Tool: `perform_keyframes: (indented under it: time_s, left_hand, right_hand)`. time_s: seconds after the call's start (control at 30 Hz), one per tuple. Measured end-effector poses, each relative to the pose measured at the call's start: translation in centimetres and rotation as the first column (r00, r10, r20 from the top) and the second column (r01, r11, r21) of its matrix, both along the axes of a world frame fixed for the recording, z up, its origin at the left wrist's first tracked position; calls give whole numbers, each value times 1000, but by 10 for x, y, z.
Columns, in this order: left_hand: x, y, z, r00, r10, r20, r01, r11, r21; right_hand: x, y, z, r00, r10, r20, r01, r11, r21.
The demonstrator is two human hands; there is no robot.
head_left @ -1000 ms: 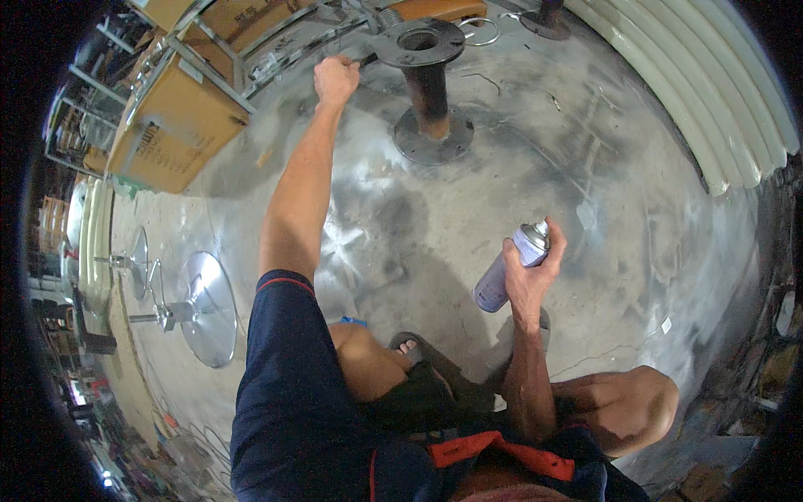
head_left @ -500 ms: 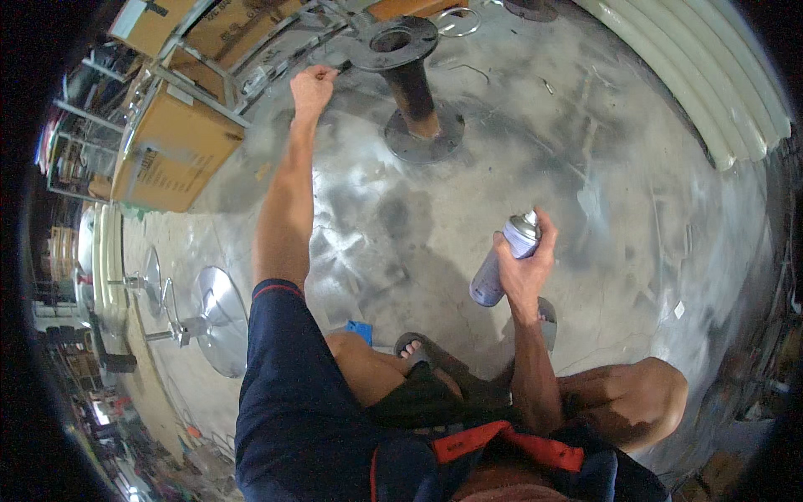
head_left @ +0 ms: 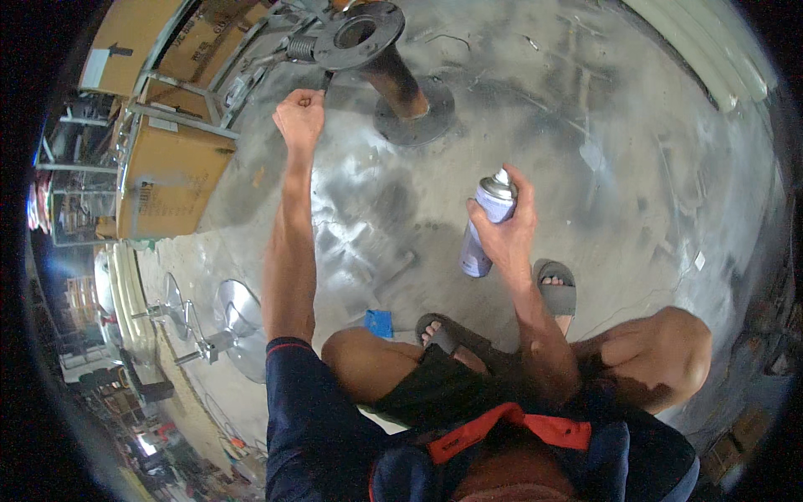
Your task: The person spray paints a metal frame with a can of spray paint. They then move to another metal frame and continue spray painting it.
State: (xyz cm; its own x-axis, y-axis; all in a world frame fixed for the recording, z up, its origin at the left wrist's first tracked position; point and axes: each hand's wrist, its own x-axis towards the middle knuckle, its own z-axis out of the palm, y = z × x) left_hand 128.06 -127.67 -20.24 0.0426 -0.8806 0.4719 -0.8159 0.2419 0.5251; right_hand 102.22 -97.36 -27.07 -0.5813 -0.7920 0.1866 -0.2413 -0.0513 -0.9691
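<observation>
You squatted on a grey concrete floor (head_left: 636,142) streaked with silver paint. On it stood a rusty metal pedestal (head_left: 393,75) on its round base plate, a small blue object (head_left: 378,322) by your sandalled feet (head_left: 554,284), and cardboard boxes (head_left: 167,171) at your left.

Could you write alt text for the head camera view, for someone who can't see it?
Seen from above, a crouching person holds a spray can upright in the right hand, while the left hand, fisted, reaches toward a dark metal pedestal with round flanges standing on a silver-stained concrete floor. Cardboard boxes sit to the left.
</observation>
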Motion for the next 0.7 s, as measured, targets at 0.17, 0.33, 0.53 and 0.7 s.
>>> perform_keyframes:
  time_s: [0.17,0.33,0.53,0.7]
  left_hand:
    - [-46,43,5,999,29,-25,-28,999,37]
    - [-93,66,7,994,105,-32,-101,990,96]
    - [-50,126,20,962,-268,52,255,951,174]
    - [-32,225,77,939,-250,237,111,871,479]
  right_hand:
    - [11,-6,15,999,13,49,-10,998,-62]
    - [11,-12,36,995,-8,101,23,989,-147]
    - [-28,-56,85,977,-174,125,206,923,-324]
    - [-21,-104,80,976,-130,174,184,922,-340]
